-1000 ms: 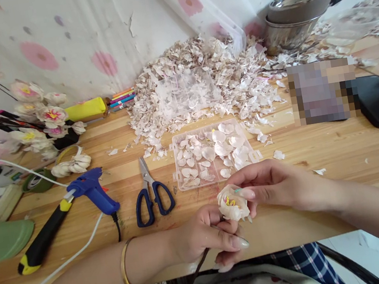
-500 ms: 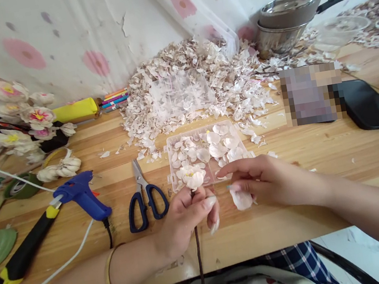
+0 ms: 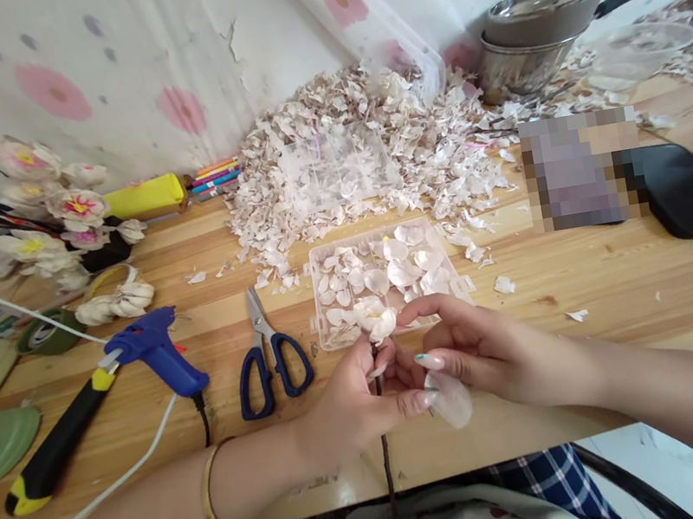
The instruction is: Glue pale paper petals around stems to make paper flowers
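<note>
My left hand (image 3: 355, 394) is closed around the brown stem (image 3: 389, 472) of a small white artificial flower (image 3: 376, 321). The bloom sits just above the fingers, and the stem runs down past the table edge. Between the fingers of my right hand (image 3: 498, 349) is a loose, pale, translucent petal (image 3: 453, 400), hanging below the fingertips. My left thumb reaches to the petal's left edge and appears to touch it. Behind both hands lies a clear divided box (image 3: 316, 277) of white petals; the hands and bloom cover part of its front side.
Blue-handled scissors (image 3: 272, 368) and a blue glue gun (image 3: 156, 347) with a white cable lie to the left. Finished flowers (image 3: 78, 205) stand at far left. A heap of pale flakes (image 3: 354, 100) surrounds another clear box. Pans (image 3: 537, 27) and a black phone (image 3: 690, 187) are at right.
My left hand has moved right with the flower, closer to my right hand. Its thumb now reaches over to the petal, which has turned and sits slightly lower. The view has shifted slightly.
</note>
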The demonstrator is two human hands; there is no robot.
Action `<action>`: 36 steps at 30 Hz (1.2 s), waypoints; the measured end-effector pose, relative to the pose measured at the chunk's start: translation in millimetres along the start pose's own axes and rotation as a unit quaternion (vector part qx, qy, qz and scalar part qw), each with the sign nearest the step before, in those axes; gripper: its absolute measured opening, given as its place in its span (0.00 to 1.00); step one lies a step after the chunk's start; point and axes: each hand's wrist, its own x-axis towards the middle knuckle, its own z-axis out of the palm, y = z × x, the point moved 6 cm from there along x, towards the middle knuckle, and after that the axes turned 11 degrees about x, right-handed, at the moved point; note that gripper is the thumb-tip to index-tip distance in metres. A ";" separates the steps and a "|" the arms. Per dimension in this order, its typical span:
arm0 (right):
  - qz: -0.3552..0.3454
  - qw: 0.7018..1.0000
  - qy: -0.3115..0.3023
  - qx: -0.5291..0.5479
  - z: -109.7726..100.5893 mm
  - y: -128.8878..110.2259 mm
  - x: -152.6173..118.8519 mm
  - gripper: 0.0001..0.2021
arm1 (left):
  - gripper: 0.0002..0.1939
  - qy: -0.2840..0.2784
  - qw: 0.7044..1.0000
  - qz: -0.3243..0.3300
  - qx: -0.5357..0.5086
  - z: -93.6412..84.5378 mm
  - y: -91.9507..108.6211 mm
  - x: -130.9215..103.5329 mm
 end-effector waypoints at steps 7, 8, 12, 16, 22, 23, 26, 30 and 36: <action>-0.027 0.993 0.064 0.098 0.7 -1.9 2.1 0.20 | 0.22 0.171 0.978 0.093 0.075 -19.6 20.7 -4.1; -0.018 0.993 0.077 0.092 0.9 1.0 2.3 0.18 | 0.22 0.180 0.974 0.109 0.079 -20.4 23.0 -4.4; 0.008 0.990 0.133 0.053 -3.4 7.7 3.5 0.13 | 0.21 0.179 0.970 0.121 0.112 -19.8 25.2 -3.2; -0.018 0.981 0.192 -0.030 -16.0 -2.5 2.1 0.13 | 0.20 0.161 0.972 0.115 0.130 -19.4 22.7 -5.7; 0.008 0.978 0.201 -0.058 -30.2 -9.5 -4.6 0.14 | 0.17 -0.130 0.976 0.122 0.126 14.9 20.2 -16.5; 0.026 0.982 0.179 -0.062 -28.5 -9.4 -5.3 0.14 | 0.18 -0.189 0.965 0.116 0.140 22.3 18.5 -19.0; 0.067 0.989 0.111 -0.075 -17.9 -13.6 -8.1 0.14 | 0.24 -0.294 0.934 0.104 0.176 35.9 13.8 -24.5; 0.052 0.986 0.055 -0.151 -4.2 -28.8 -12.1 0.13 | 0.19 -0.261 0.931 0.087 0.240 33.2 7.7 -22.6; 0.020 0.986 0.023 -0.161 -0.8 -37.0 -17.3 0.13 | 0.17 -0.272 0.883 0.093 0.372 32.3 5.7 -19.7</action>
